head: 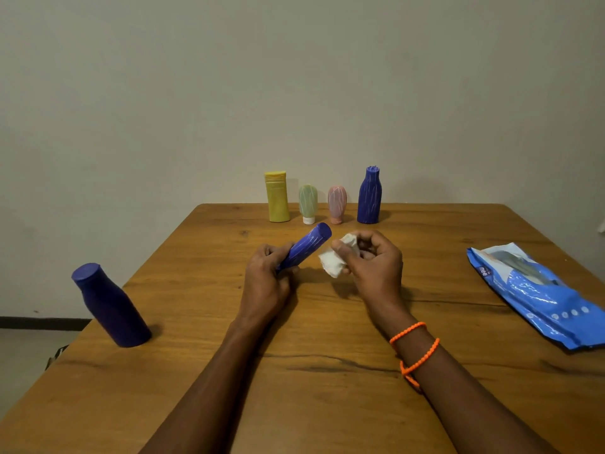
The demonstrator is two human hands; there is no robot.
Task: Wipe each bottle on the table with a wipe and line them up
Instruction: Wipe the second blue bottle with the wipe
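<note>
Left hand [266, 273] grips blue tube [306, 245] mid-table, long axis tilted up and away to the right. Right hand [373, 263] pinches wadded wipe [332, 262] just beside the tube's right flank, apart.

Desk [327, 404]: warm brown wood grain with dark streaks. Back row: yellow bottle [277, 197], pale green tube [307, 202] with white cap, pink tube [337, 202], blue bottle [369, 196] with pale streaks; held bottle [304, 246] same streaked blue, left bottle [109, 306] plain dark blue. Wipe [334, 262] white; wipes pack [537, 293] glossy blue with white; wrist bands [414, 347] orange.
</note>
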